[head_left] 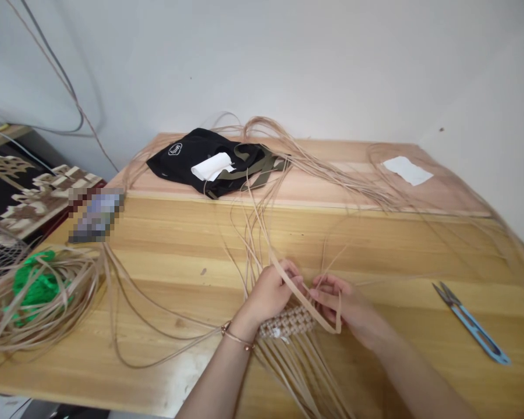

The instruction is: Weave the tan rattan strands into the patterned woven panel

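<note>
In the head view, the left hand (268, 293) is curled almost closed around a flat cane strip (303, 297). The right hand (343, 305) is half open and pinches it, just above the woven piece (286, 322) on the wooden table (166, 372).

L hand (268, 294), R hand (344, 305) hold cane strip (303, 297) over woven band (286, 322).

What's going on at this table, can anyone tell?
A person's left hand holds a pale flat strip that loops past their right hand, just above a woven panel on a wooden table. Blue-handled thread snips lie to the right, and a coil of strips sits to the left.
</note>
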